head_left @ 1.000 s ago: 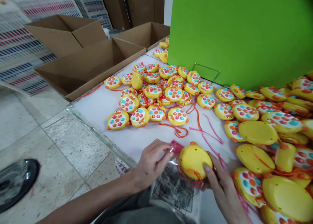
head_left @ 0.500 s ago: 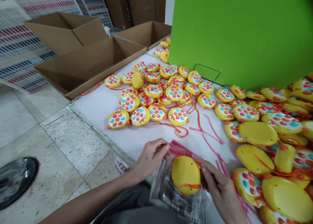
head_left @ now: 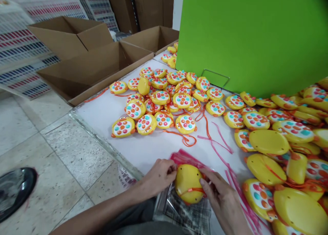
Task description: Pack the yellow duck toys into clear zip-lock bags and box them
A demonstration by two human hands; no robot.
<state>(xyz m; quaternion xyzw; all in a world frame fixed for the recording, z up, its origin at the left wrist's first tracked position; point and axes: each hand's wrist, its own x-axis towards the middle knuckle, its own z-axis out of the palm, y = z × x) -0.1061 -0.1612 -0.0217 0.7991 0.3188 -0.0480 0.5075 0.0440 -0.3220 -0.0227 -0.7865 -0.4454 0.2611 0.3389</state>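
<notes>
A yellow duck-shaped popper toy point(head_left: 189, 184) is held back side up above the front of the table, an orange cord across it. My right hand point(head_left: 219, 190) grips its right edge, thumb on the cord. My left hand point(head_left: 161, 175) is closed, its curled fingertips at the toy's left edge; what is pinched in them is hidden. Beneath the toy lie clear plastic bags point(head_left: 184, 212) with dark print showing through. Just behind it, strips of pink ribbon point(head_left: 186, 158) lie in a bundle on the white table point(head_left: 146, 153).
Several similar toys point(head_left: 160, 97) with coloured dots are heaped in the middle, and another pile point(head_left: 269, 142) fills the right. A green board point(head_left: 251, 40) stands behind. Open cardboard boxes point(head_left: 94, 70) adjoin the table's left edge. Loose pink strips point(head_left: 234, 177) lie near my right hand.
My left hand has moved down and right, from beside the pink ribbon to the toy's left edge. The toy has shifted slightly left in my right hand, whose thumb now presses the cord.
</notes>
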